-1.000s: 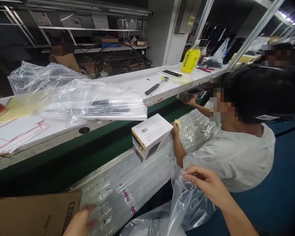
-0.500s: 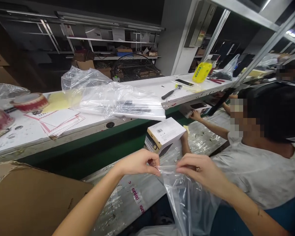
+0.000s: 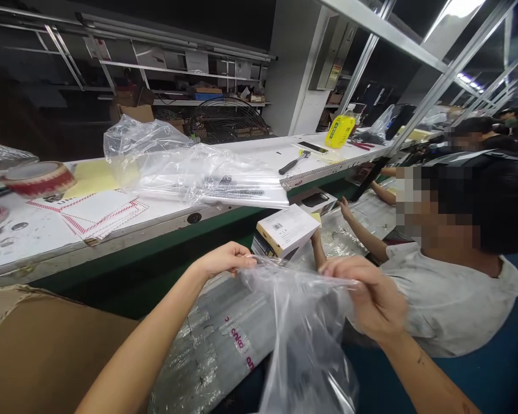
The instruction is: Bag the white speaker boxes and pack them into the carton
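Item: clear plastic bag (image 3: 304, 333), its top edge pinched between my left hand (image 3: 224, 261) and right hand (image 3: 373, 299), hanging below them.

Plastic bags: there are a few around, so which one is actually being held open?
The clear bag stretched between the left hand and right hand; the others lie crumpled on the white bench.

Two hands (image 3: 224, 261), one plastic bag (image 3: 304, 333)
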A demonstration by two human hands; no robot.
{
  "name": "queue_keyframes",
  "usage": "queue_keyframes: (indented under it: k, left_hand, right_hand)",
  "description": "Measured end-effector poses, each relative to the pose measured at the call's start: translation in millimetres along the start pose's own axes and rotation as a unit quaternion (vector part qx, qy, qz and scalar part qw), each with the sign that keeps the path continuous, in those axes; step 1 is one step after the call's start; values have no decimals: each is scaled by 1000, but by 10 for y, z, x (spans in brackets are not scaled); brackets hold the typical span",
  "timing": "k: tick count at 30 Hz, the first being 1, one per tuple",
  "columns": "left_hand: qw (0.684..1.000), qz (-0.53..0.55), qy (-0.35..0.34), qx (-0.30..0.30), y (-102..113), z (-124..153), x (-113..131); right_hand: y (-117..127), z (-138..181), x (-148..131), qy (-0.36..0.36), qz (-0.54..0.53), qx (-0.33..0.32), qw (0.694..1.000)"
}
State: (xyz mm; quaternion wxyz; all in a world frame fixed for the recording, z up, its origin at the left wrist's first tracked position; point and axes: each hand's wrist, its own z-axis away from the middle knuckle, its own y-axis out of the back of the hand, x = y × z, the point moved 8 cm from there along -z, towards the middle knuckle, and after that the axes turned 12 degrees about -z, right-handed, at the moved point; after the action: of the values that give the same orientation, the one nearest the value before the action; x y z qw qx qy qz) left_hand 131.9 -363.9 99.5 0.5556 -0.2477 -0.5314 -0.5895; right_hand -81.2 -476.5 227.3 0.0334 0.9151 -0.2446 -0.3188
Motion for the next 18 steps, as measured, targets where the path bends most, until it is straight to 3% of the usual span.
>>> queue_keyframes:
  k: [2, 4, 6, 7, 9, 10, 11, 12, 13, 15, 16, 18]
  left_hand:
    - [992, -82, 87, 49, 180, -105, -322]
    - [981, -121, 130, 83, 331, -135, -508]
    - [982, -101, 67, 144, 429, -74, -408]
    - [984, -58, -12, 170, 413, -3, -243]
    - [969, 70, -191, 140, 155, 200, 168]
    - [958, 125, -249, 74, -101, 294, 349]
    - [955, 152, -255, -7, -422, 350, 458]
    - [963, 149, -211, -76, -758, 365, 476]
    - [969, 155, -168, -96, -1007, 361, 456]
    - [977, 175, -95, -77, -1294, 299, 340]
    - [982, 164, -89, -39, -1299, 257, 285]
    - [985, 121, -113, 41, -1105, 183, 200]
  right_hand:
    - [59, -46, -27, -11, -56, 18, 998]
    - [69, -113, 1, -41, -88, 14, 995]
    - [92, -173, 90, -87, -98, 30, 991]
    - [122, -191, 154, -112, -89, 52, 988]
    - [187, -192, 295, -160, -44, 97, 981]
    - [229, -181, 355, -176, -10, 118, 977]
    - [277, -165, 407, -185, 31, 136, 973]
    - [330, -148, 450, -187, 75, 151, 968]
    - [379, -132, 487, -184, 120, 155, 963]
    - [450, -106, 592, -179, 195, 119, 957]
    - [483, -83, 677, -189, 218, 86, 954]
    - [573, 1, 896, -238, 227, 13, 944]
